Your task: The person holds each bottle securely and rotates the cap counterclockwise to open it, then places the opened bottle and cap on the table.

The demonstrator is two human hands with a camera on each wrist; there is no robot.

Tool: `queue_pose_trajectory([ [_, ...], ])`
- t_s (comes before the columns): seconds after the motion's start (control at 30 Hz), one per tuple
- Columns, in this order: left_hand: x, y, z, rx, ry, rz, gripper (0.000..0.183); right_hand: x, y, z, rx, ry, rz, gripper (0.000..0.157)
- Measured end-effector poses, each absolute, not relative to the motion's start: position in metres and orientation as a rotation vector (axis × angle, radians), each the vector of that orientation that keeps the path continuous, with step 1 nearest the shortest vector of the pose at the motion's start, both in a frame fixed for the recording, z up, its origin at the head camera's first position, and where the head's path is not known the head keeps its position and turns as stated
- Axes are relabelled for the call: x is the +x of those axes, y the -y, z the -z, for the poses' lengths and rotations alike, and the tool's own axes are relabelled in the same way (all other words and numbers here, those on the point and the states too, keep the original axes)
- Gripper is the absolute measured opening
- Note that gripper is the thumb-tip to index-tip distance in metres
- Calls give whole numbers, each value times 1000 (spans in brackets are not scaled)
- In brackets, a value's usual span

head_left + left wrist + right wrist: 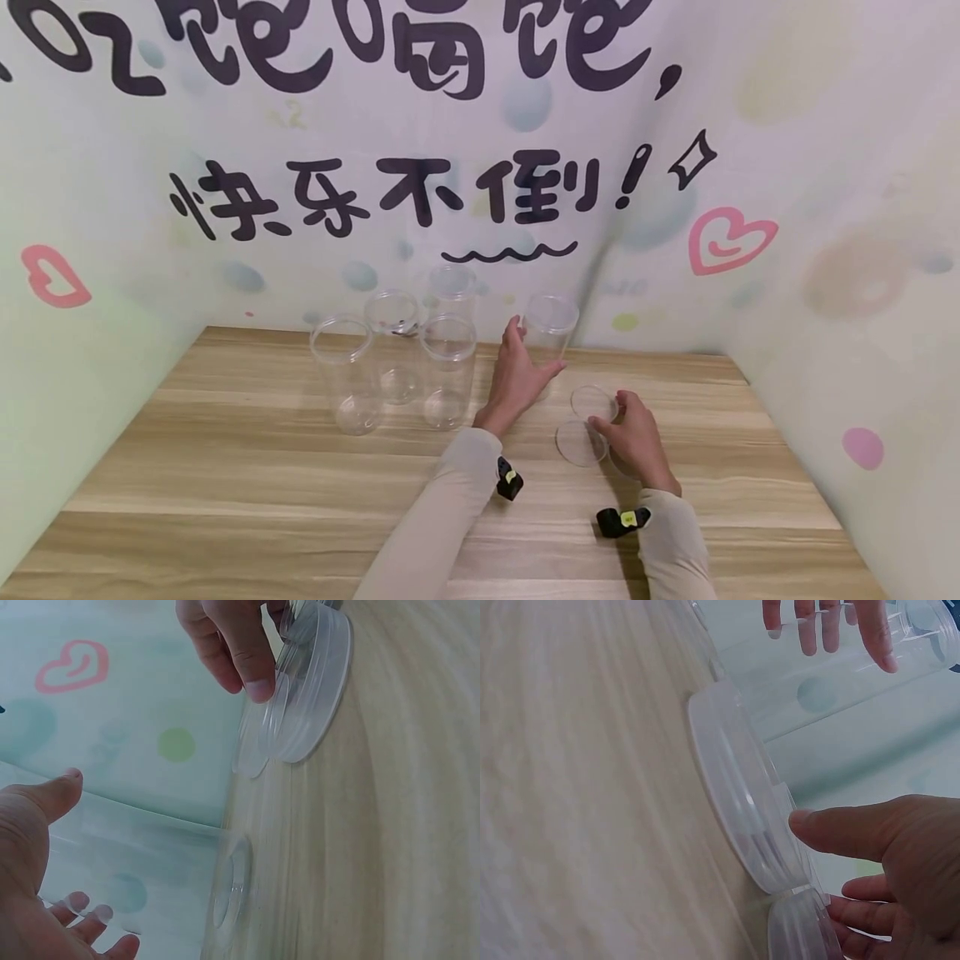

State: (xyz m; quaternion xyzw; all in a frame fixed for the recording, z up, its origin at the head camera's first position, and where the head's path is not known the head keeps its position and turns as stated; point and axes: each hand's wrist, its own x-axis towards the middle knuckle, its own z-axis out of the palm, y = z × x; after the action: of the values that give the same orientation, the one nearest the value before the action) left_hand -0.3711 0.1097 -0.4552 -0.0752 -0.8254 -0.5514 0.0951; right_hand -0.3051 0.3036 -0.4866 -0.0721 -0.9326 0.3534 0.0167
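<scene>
My left hand point(520, 379) is at a tall clear plastic cup point(553, 342) standing near the wall. Its fingers lie along the cup's far side and its thumb reaches across the front, fairly straight. In the left wrist view, fingertips point(101, 913) touch the cup wall. Farther right, my right hand point(637, 437) holds the edge of a clear round lid point(581, 393), thumb on the near side and fingers beyond. A second clear lid point(577, 446) lies flat just in front. Another lid point(802, 930) is partly hidden under this hand.
Several more clear cups point(356, 383) stand upright in a group to the left of my left hand. The wood-grain table point(262, 500) ends at a printed back wall point(360, 242). Side walls point(840, 333) close in the left and right.
</scene>
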Motion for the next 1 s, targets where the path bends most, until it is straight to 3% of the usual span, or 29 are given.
queue_pose_trajectory([
  [1.0, -339, -95, 454, -296, 2391, 1646, 102, -301, -302, 472, -194, 2944, -1085, 79],
])
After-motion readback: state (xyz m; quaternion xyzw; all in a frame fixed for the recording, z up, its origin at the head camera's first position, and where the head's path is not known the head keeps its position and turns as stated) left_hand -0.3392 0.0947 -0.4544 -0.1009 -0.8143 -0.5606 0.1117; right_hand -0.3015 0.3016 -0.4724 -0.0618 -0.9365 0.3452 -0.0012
